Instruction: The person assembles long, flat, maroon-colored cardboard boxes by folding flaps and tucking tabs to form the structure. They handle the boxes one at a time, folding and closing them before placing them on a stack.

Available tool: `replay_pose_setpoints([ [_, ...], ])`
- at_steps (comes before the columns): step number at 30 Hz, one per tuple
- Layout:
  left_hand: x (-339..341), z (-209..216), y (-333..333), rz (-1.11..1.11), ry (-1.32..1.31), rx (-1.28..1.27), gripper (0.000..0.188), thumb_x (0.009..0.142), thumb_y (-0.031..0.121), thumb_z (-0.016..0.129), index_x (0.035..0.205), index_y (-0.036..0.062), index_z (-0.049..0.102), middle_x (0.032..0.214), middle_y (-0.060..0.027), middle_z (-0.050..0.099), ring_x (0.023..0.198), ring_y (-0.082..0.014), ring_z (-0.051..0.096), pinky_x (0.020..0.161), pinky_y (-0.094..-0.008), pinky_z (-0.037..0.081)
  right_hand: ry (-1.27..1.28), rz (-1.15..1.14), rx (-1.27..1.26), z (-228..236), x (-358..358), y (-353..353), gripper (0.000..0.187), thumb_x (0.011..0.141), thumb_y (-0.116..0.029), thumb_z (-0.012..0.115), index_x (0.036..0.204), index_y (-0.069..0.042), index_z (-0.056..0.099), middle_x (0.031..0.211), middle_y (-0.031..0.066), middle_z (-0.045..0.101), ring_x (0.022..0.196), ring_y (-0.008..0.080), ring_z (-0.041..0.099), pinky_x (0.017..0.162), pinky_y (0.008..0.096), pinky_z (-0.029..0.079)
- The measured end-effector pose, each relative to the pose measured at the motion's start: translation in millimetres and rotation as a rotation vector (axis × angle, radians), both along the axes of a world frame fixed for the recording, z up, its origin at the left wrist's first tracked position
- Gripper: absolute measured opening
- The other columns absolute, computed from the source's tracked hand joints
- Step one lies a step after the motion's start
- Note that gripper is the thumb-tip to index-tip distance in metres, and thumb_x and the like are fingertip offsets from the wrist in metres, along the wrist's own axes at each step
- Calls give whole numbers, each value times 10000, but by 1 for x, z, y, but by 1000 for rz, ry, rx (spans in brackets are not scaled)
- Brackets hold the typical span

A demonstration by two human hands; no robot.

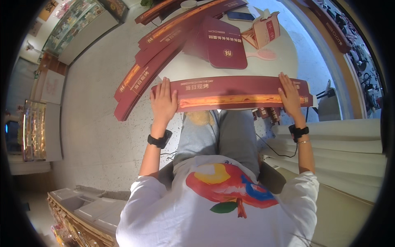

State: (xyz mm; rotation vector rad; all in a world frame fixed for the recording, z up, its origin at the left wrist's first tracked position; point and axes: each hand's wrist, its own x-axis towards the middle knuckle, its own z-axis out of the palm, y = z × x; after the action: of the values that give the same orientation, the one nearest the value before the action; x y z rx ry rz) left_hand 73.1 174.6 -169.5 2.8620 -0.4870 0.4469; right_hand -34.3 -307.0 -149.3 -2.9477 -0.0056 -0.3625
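Observation:
A long, narrow maroon paper box with a picture of a golden baked stick and pale lettering lies crosswise in front of me, along the near edge of the round white table. My left hand rests flat on its left end, with the fingers stretched forward and the thumb apart. On the right end lies my right hand, its fingers also stretched out over the upper face. Neither hand is wrapped round the box.
More long maroon boxes lie fanned at the far left, some past the table's edge. Beyond my box are a maroon card panel, a pink hairbrush, a paper bag and a phone. A white curtain hangs at right.

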Motion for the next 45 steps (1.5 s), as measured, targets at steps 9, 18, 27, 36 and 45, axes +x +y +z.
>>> replay_pose_setpoints([
  [9,-25,9,-6,84,-32,-33,546,973,289,416,1390,-64,421,1452,-217,430,1393,-341,347,1138,-505,239,75,-111,-427,6,17,10,523,946,-178,427,1442,-21,379,1513,121,377,1402,297,338,1155,492,234],
  [18,-38,2,-170,-260,-140,-320,540,902,251,534,1321,-87,484,1412,-246,460,1327,-350,429,1113,-484,300,-117,106,7,-2,34,184,496,980,-236,419,1434,-37,410,1510,150,369,1409,312,322,1149,516,216],
  [27,-15,-2,-68,-140,-37,-174,545,971,254,426,1439,-19,369,1505,-182,369,1393,-299,359,1122,-482,295,-40,43,-7,-4,32,141,583,980,-365,450,1488,-99,346,1549,79,329,1430,250,296,1170,454,205],
  [36,-12,-2,17,35,18,-8,547,983,265,416,1436,-37,365,1509,-201,352,1394,-352,331,1136,-506,238,-98,-110,-101,-17,25,75,585,968,-362,463,1484,-108,355,1533,93,356,1420,265,318,1157,484,226],
  [45,-53,20,-152,-501,130,-59,1025,757,632,655,1485,8,292,1552,-230,231,1437,-405,208,1128,-599,172,-283,45,-11,-5,24,159,516,907,-252,538,1366,-24,490,1430,133,480,1333,284,440,1119,495,295],
])
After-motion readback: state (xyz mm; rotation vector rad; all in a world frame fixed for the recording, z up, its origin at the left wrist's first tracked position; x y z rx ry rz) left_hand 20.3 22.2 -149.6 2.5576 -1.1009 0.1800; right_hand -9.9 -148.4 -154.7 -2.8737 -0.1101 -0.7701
